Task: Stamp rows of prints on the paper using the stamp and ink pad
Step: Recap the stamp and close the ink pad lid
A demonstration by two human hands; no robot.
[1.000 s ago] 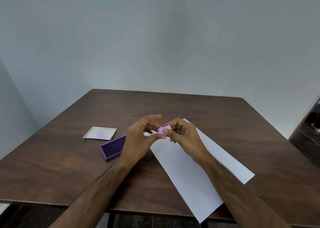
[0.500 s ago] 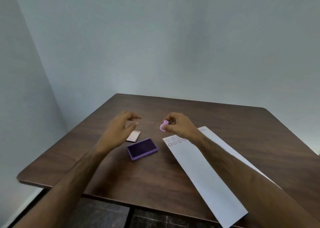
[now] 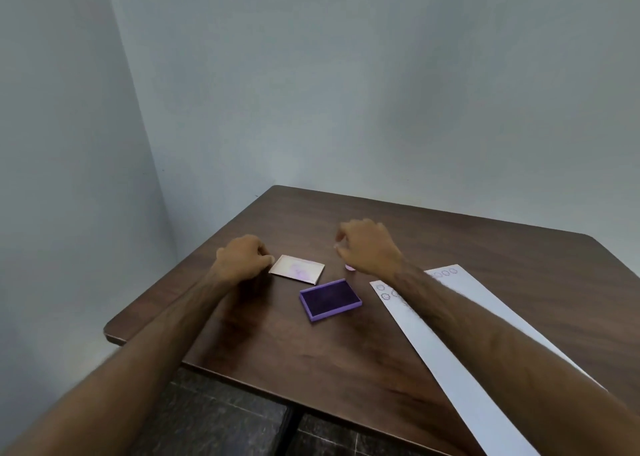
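Observation:
The purple ink pad [image 3: 330, 299] lies open on the brown table [image 3: 346, 358], its dark ink face up. Its clear lid [image 3: 298, 269], stained purple, lies flat just behind it to the left. My left hand [image 3: 242, 258] is curled with its fingertips closed on the lid's left corner. The small pink stamp [image 3: 349, 267] rests on the table, half hidden under the near edge of my right hand [image 3: 367, 247]. That hand hovers over it with loosely bent fingers that hold nothing. The white paper strip [image 3: 450, 344] runs from behind my right forearm to the near right, with round prints at its far end.
Pale walls meet in a corner behind the table's far left. The table's left edge and rounded near-left corner [image 3: 110, 331] are close to my left forearm. Dark tiled floor [image 3: 214, 421] shows below the near edge.
The view swung left. My left hand reached out and closed on the lid's corner. My right hand moved away from the paper and the stamp left its fingers, ending on the table.

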